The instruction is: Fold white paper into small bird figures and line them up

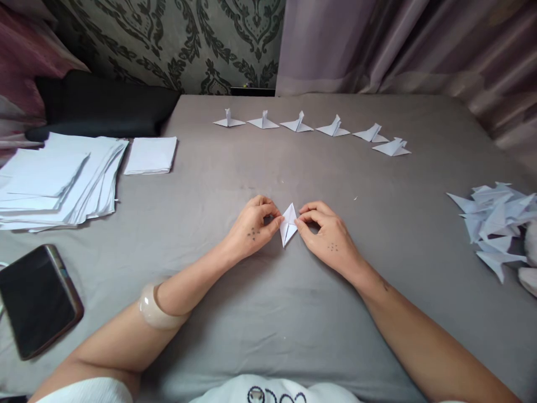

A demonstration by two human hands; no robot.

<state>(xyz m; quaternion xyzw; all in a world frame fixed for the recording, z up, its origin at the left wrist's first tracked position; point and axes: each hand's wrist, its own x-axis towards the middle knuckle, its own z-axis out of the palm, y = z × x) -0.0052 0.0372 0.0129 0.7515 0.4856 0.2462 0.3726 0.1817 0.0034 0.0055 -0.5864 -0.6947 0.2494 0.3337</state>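
A small white folded paper [288, 225], shaped like a kite, is held between my two hands just above the grey cloth. My left hand [257, 225] pinches its left corner between thumb and fingers. On the opposite side, my right hand [325, 232] pinches the right corner with thumb and forefinger. The paper's long point faces toward me, and a crease line runs down its middle.
Folded paper birds [297, 122] stand in a row along the far side. More folded paper birds [497, 218] lie heaped at the right. At left are loose paper sheets [92, 184], a square paper stack [151, 155] and a dark-screened phone [39, 299].
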